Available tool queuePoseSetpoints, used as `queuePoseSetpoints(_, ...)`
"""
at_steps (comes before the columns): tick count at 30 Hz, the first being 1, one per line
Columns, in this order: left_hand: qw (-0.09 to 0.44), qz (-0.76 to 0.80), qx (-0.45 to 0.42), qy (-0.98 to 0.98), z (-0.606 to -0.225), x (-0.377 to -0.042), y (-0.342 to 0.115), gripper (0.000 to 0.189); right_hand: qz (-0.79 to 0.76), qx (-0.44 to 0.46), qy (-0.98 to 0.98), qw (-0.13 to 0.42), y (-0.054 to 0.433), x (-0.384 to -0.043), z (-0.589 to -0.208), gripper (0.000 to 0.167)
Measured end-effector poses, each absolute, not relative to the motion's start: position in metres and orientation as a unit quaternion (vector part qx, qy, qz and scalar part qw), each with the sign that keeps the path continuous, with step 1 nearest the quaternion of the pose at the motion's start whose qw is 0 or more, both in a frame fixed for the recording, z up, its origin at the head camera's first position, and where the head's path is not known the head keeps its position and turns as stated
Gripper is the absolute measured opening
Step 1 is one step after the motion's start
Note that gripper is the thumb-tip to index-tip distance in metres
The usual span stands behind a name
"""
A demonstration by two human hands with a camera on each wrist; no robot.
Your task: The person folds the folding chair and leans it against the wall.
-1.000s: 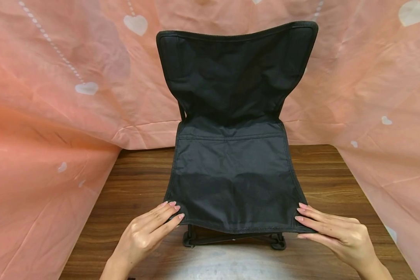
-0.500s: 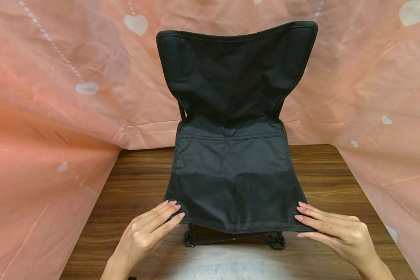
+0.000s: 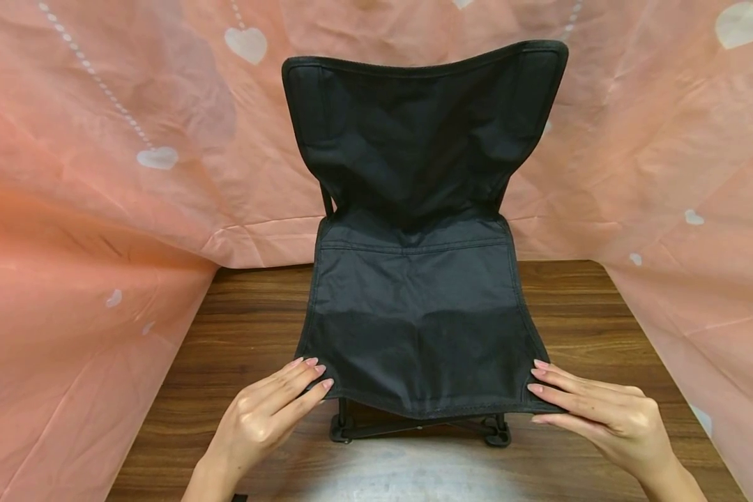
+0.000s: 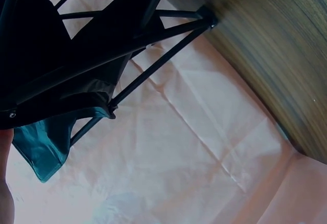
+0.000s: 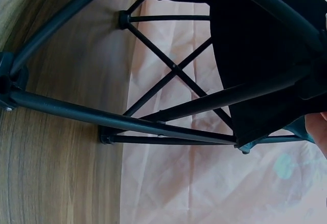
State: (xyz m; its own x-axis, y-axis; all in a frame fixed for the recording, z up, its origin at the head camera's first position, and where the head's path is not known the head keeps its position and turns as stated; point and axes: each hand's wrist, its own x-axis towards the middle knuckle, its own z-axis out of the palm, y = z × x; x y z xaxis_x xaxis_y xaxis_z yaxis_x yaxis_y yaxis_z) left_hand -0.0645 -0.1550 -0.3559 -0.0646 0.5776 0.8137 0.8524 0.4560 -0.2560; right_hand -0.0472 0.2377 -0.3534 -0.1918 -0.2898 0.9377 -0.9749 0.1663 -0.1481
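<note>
A black folding chair (image 3: 414,300) stands unfolded in the middle of the head view, its backrest at the far side. At the seat's front left corner, my left hand (image 3: 257,418) grips the fabric with fingers laid over the top. My right hand (image 3: 609,418) holds the front right corner in the same way, one finger showing below the edge. Both thumbs are hidden in the head view. From beneath, black frame tubes (image 4: 168,55) fill the left wrist view, while crossed tubes (image 5: 175,69) and the seat's underside appear in the right wrist view.
The chair's feet (image 3: 341,429) rest on a brown wood-grain surface (image 3: 251,328). Pink cloth (image 3: 100,209) with white hearts hangs at the back and both sides, close behind the backrest. A small dark object (image 3: 240,498) shows at the bottom edge.
</note>
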Motion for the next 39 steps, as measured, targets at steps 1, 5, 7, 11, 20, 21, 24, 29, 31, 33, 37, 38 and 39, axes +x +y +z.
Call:
queuePoseSetpoints(1,0.466,-0.147,-0.501,-0.714,-0.356,-0.064,-0.155,0.023,0.421,0.489,-0.647,0.407,0.238,-0.047,-0.354,0.027)
queuePoseSetpoints(5,0.468,-0.146,-0.503,-0.712,-0.354,-0.065,-0.154,0.023,0.422,0.488,-0.646,0.409,0.241,-0.048,-0.358,0.027)
queuePoseSetpoints(7,0.469,-0.146,-0.503,-0.711,-0.353,-0.065,-0.153,0.023,0.424,0.489,-0.643,0.409,0.244,-0.049,-0.362,0.027)
queuePoseSetpoints(11,0.469,-0.146,-0.504,-0.71,-0.352,-0.065,-0.152,0.023,0.429,0.491,-0.639,0.408,0.247,-0.051,-0.368,0.028)
queuePoseSetpoints(20,0.474,-0.143,-0.505,-0.707,-0.349,-0.065,-0.15,0.023,0.431,0.493,-0.636,0.409,0.243,-0.049,-0.361,0.027)
queuePoseSetpoints(21,0.475,-0.142,-0.505,-0.707,-0.348,-0.065,-0.15,0.023,0.431,0.493,-0.634,0.41,0.242,-0.049,-0.36,0.027)
queuePoseSetpoints(24,0.476,-0.141,-0.504,-0.707,-0.347,-0.065,-0.15,0.023,0.43,0.493,-0.632,0.415,0.242,-0.05,-0.361,0.027)
queuePoseSetpoints(29,0.476,-0.141,-0.502,-0.708,-0.346,-0.065,-0.149,0.023,0.427,0.493,-0.632,0.419,0.244,-0.052,-0.364,0.028)
queuePoseSetpoints(31,0.475,-0.141,-0.501,-0.709,-0.346,-0.064,-0.149,0.023,0.426,0.492,-0.632,0.42,0.244,-0.052,-0.364,0.028)
queuePoseSetpoints(33,0.475,-0.141,-0.5,-0.711,-0.345,-0.064,-0.149,0.023,0.427,0.491,-0.633,0.42,0.244,-0.052,-0.364,0.028)
queuePoseSetpoints(37,0.475,-0.14,-0.499,-0.711,-0.345,-0.064,-0.148,0.023,0.428,0.489,-0.633,0.42,0.243,-0.052,-0.362,0.028)
queuePoseSetpoints(38,0.475,-0.14,-0.499,-0.711,-0.345,-0.064,-0.148,0.023,0.428,0.49,-0.633,0.421,0.243,-0.052,-0.362,0.028)
queuePoseSetpoints(39,0.476,-0.14,-0.499,-0.711,-0.345,-0.064,-0.148,0.023,0.428,0.49,-0.632,0.421,0.243,-0.052,-0.361,0.028)
